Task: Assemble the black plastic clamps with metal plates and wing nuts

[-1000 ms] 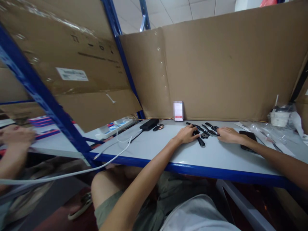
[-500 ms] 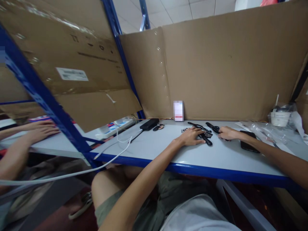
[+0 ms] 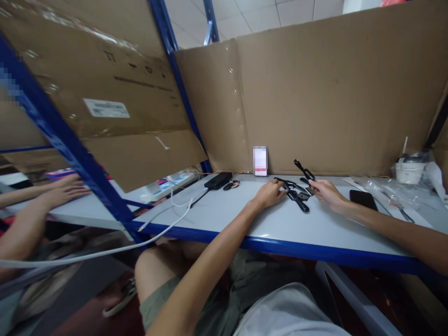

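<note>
Several black watch straps (image 3: pixel 297 195) lie in a loose pile on the grey table (image 3: pixel 245 219) near the cardboard back wall. My left hand (image 3: pixel 269 193) rests on the table with its fingertips touching the left end of the pile. My right hand (image 3: pixel 324 190) pinches one black strap (image 3: pixel 304 170) and holds it tilted up off the table, just right of the pile.
A black phone (image 3: pixel 363 199) lies right of my right hand; clear plastic bags (image 3: pixel 388 193) and a white cup (image 3: pixel 406 170) sit further right. A small card (image 3: pixel 260 161) leans on the cardboard wall (image 3: pixel 315 93). A black adapter (image 3: pixel 217 180) and white cable (image 3: pixel 164 228) lie left. Another person's hands (image 3: pixel 66 186) work at far left.
My right hand has lifted one strap up off the table from the pile. My left hand drew back slightly to the left. The other person's hands stayed on their table.
</note>
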